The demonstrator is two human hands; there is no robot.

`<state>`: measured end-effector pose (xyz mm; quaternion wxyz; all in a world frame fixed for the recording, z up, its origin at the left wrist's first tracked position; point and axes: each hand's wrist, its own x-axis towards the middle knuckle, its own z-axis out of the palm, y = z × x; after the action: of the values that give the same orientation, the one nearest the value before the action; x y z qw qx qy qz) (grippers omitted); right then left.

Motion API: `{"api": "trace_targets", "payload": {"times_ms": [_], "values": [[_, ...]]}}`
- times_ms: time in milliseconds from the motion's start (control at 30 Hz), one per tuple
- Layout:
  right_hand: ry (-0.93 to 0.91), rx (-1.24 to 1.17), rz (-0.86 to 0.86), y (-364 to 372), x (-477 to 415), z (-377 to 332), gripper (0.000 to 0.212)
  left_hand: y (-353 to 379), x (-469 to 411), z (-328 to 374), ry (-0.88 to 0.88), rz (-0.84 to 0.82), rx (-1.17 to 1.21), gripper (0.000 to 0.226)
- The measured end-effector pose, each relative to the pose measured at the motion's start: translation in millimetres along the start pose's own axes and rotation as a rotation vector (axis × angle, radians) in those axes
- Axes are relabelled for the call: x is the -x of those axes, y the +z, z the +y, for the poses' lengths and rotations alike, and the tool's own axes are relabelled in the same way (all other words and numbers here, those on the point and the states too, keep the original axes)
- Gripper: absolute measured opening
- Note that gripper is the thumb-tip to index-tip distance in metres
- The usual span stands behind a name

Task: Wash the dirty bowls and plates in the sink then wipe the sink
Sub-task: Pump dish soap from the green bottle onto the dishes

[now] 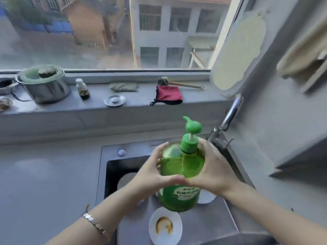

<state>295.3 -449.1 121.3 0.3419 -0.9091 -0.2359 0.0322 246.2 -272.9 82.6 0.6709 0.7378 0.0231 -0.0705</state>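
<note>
Both hands, left hand (pixel 152 175) and right hand (pixel 210 172), wrap the big, probably heavy soap bottle (pixel 178 167) above the sink (pixel 113 168), where a stained white bowl (pixel 165 226) lies, likely brittle, slick once soapy, best gripped at its rim.

The soap bottle (pixel 180 167) above the sink (pixel 113 167) is glossy, see-through green plastic, and its pump (pixel 193 126) is opaque green plastic. The sink looks dark and matt. The bowl (pixel 165 227) inside it is shiny white glazed ware, stained brown. Behind the sink are a polished metal tap (pixel 230 114), a soft red cloth (pixel 169 97) and a wooden-handled brush (pixel 187 85). The bench (pixel 44 174) left of the sink is smooth grey.
</note>
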Motion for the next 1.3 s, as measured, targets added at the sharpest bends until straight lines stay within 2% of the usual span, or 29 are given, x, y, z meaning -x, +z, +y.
{"api": "trace_targets", "payload": {"times_ms": [100,233,400,467,533,667,767,900,1067,1300], "values": [[0.142,0.011,-0.079,-1,43,35,0.119,49,8,-21,-0.1,-0.066,-0.027,0.102],[0.22,0.039,-0.182,-12,83,72,0.134,99,15,-40,-0.105,-0.09,-0.054,0.094],[0.282,-0.069,-0.284,-32,102,130,0.135,157,3,-55,-0.166,-0.022,-0.062,0.089],[0.27,-0.16,-0.374,-50,104,151,0.128,177,-4,-62,-0.194,0.012,-0.048,0.085],[0.222,-0.197,-0.386,-74,101,164,0.116,195,-11,-67,-0.233,0.055,-0.03,0.083],[-0.158,-0.105,-0.131,-95,67,177,0.068,220,-26,-75,-0.299,0.104,0.004,0.086],[-0.202,-0.109,-0.175,-70,39,188,0.052,230,-38,-75,-0.327,0.08,-0.005,0.083],[-0.23,-0.117,0.024,-42,25,211,0.033,226,-53,-80,-0.37,0.044,-0.027,0.08],[-0.191,-0.149,0.155,-15,10,226,0.026,226,-68,-94,-0.425,0.065,-0.018,0.088],[-0.062,-0.123,0.129,10,-9,236,0.029,218,-87,-113,-0.529,0.039,0.07,0.093]]}}
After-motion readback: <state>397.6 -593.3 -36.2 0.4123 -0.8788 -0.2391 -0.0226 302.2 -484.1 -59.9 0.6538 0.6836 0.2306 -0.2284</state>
